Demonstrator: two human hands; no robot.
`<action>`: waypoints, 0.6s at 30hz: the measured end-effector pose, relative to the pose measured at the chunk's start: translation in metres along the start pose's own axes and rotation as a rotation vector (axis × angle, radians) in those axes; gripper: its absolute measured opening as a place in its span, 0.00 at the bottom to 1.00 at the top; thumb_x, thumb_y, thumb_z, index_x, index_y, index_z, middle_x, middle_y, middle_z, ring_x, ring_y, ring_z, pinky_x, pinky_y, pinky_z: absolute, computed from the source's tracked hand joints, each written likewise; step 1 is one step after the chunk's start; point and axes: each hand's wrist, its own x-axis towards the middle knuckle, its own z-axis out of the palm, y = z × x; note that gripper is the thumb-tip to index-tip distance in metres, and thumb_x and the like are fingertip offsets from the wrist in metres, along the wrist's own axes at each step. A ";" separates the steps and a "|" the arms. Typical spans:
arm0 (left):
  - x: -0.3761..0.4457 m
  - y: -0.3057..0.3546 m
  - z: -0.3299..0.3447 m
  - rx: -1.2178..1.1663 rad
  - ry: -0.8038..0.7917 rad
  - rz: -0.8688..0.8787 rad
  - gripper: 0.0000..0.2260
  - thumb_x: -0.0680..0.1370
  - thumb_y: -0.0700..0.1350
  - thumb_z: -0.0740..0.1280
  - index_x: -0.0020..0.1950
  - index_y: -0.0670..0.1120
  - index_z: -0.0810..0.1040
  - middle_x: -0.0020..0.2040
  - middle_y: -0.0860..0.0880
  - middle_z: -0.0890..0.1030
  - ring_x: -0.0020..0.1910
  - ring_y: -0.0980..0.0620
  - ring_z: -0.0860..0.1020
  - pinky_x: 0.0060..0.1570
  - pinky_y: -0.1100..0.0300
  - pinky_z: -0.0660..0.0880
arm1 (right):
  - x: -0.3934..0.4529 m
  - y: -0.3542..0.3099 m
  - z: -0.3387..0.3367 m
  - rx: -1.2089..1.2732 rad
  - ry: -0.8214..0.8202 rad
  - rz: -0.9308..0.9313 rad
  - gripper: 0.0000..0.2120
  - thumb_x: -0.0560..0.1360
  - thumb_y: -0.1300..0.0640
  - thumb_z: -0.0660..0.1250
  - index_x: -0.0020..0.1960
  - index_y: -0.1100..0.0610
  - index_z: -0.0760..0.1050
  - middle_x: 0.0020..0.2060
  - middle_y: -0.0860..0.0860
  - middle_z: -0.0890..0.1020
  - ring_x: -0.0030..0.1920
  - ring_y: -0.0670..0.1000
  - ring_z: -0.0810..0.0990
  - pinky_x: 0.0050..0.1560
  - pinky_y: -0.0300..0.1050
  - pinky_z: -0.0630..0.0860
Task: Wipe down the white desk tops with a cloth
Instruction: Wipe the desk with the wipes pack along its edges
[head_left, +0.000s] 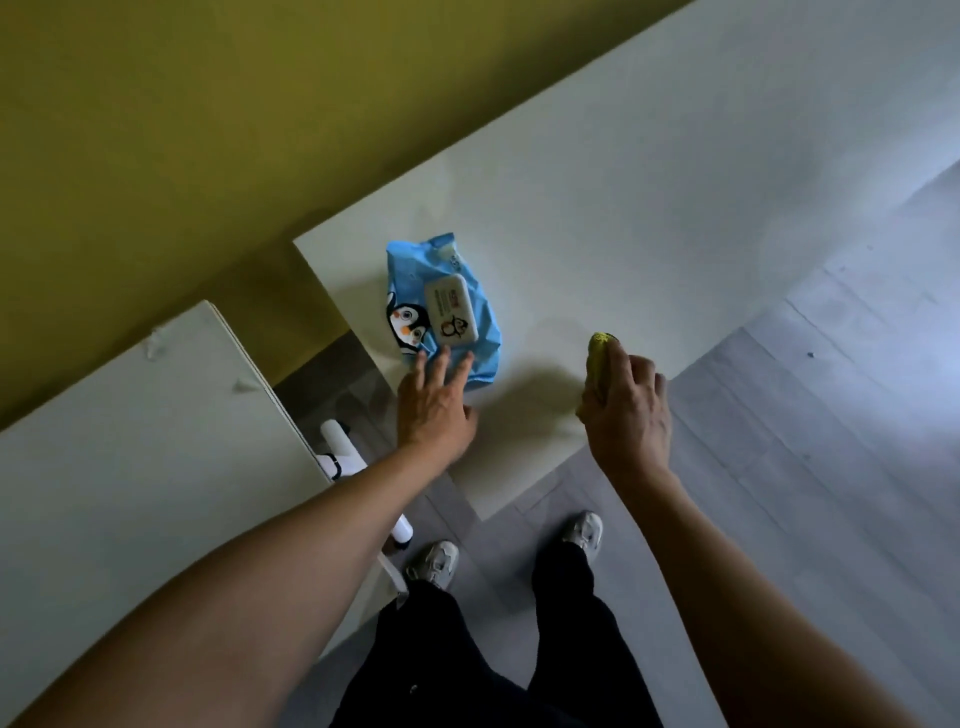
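Yellow-green cloth (598, 352), bunched small, is gripped in the person's right hand (626, 410), fingers curled round it, just above the near edge of a white desk top (597, 208). It looks soft, light and limp, so it should crumple easily; judged from here, it is best held balled in the palm or spread flat under the fingers for wiping. The left hand (434, 402) reaches forward with fingers straight and spread, their tips touching or just over a blue pack of wet wipes (441, 306) lying on the same desk; the pack looks light, crinkly and a little slippery. Count: one cloth, one wipes pack, two hands, and two white desk tops, the second (119, 467) lower left, separated by a gap showing grey floor (779, 493).
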 end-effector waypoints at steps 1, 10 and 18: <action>0.002 0.008 0.001 -0.008 -0.005 -0.032 0.36 0.84 0.52 0.63 0.86 0.56 0.46 0.86 0.49 0.45 0.84 0.41 0.41 0.82 0.40 0.51 | 0.008 0.006 -0.007 0.012 -0.014 -0.022 0.32 0.77 0.53 0.70 0.77 0.49 0.61 0.64 0.56 0.73 0.60 0.59 0.71 0.51 0.57 0.76; 0.014 0.088 0.007 -0.116 -0.063 -0.185 0.33 0.83 0.56 0.64 0.85 0.57 0.51 0.86 0.52 0.47 0.84 0.40 0.43 0.81 0.41 0.55 | 0.096 0.054 -0.058 0.040 -0.146 -0.178 0.33 0.76 0.54 0.71 0.77 0.49 0.61 0.65 0.55 0.72 0.63 0.59 0.71 0.51 0.55 0.74; 0.044 0.131 0.020 -0.179 0.035 -0.133 0.33 0.81 0.51 0.68 0.84 0.53 0.58 0.85 0.49 0.54 0.84 0.39 0.48 0.81 0.45 0.56 | 0.191 0.008 -0.085 0.071 -0.187 -0.384 0.30 0.76 0.55 0.69 0.76 0.49 0.63 0.64 0.54 0.73 0.63 0.59 0.71 0.50 0.49 0.68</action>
